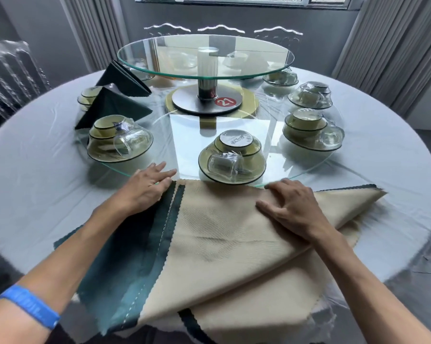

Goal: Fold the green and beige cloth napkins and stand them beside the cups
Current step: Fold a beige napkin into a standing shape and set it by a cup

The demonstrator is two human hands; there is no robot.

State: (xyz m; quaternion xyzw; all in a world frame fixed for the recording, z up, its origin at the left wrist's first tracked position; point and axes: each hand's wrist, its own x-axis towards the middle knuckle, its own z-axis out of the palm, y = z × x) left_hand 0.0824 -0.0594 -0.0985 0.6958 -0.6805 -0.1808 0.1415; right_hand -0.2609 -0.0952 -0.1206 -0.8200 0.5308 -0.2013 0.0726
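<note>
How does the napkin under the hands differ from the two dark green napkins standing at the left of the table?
The napkin under the hands lies flat near the table edge, mostly beige side up, half folded. The two standing napkins are finished, upright peaks beside the wrapped cup sets and show only dark green. Both hands, left hand and right hand, press the flat one; nothing touches the standing ones. All have zigzag edges.

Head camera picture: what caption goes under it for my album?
Both hands, left hand and right hand, press flat a beige-and-green napkin beside wrapped cups.

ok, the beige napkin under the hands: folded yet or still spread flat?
Partly folded: beige napkin doubled into a triangle, lying flat on the table, not standing. Left hand and right hand press it.
</note>
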